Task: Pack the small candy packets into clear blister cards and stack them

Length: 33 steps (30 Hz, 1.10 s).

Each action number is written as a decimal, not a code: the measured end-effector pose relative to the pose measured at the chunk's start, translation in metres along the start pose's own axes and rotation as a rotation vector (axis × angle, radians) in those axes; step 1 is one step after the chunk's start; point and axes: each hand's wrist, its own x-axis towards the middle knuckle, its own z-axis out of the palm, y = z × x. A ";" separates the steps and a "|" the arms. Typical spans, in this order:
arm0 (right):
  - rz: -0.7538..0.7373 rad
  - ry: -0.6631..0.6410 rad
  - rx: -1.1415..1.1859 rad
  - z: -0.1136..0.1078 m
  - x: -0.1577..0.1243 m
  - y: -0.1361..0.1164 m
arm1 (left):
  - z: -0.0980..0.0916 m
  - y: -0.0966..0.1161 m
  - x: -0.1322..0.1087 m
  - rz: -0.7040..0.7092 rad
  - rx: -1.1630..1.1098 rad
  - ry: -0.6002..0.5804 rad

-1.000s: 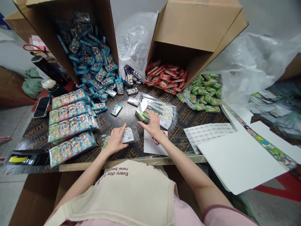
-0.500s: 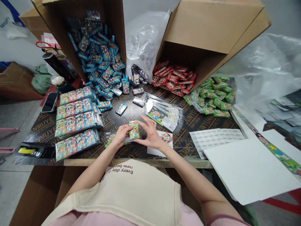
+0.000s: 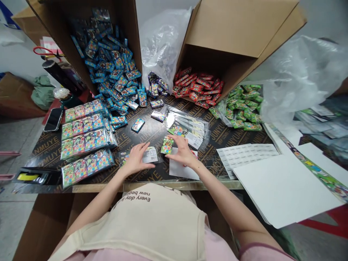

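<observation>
The left hand (image 3: 137, 158) lies in an open grip against a clear plastic sleeve (image 3: 150, 155); the right hand (image 3: 182, 151), also open, touches a small green pack (image 3: 167, 145) at its edge.

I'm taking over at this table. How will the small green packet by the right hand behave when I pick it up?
The small green packet looks thin and flat, so it's probably light and unlikely to roll. Its glossy wrapper may be slippery, and it could slide on the shiny black board.
</observation>
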 end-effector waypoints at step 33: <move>0.269 0.360 -0.236 -0.031 0.087 0.071 | 0.025 -0.024 0.004 0.115 0.294 0.063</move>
